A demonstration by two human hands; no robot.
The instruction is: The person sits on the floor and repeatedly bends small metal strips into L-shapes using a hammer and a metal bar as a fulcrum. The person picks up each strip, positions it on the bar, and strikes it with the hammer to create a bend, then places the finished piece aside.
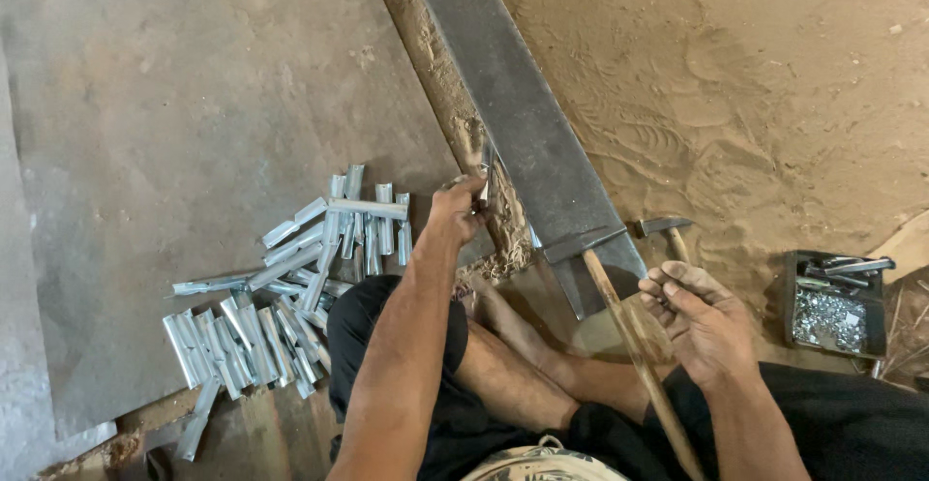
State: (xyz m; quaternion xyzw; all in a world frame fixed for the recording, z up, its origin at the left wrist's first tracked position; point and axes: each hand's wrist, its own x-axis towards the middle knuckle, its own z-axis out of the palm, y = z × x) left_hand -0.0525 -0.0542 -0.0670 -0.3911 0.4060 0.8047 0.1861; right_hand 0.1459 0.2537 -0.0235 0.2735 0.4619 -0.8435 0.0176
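Head view, looking down on a person seated cross-legged on a sandy floor. Nearest, the right hand (699, 315) hovers loosely curled beside a wooden hammer handle (634, 345), fingertips drawn together and holding nothing that shows. A second, smaller hammer (666, 229) lies just beyond it on the sand. The left hand (457, 210) reaches forward and pinches a small bright metal piece (484, 173) against the edge of a long dark steel bar (527, 133); the grip is partly hidden, so the pinch appears to be thumb against forefinger.

The piece looks like thin galvanized sheet folded into a channel: light, stiff, smooth, likely sharp at the cut ends, best taken by its flat sides near the middle. A heap of similar galvanized channels (281, 297) lies left of the knee on a grey sheet-metal plate (194, 104). At far right sits a dark tray (834, 302) of small shiny fasteners. The bar is heavy, matt and straight.
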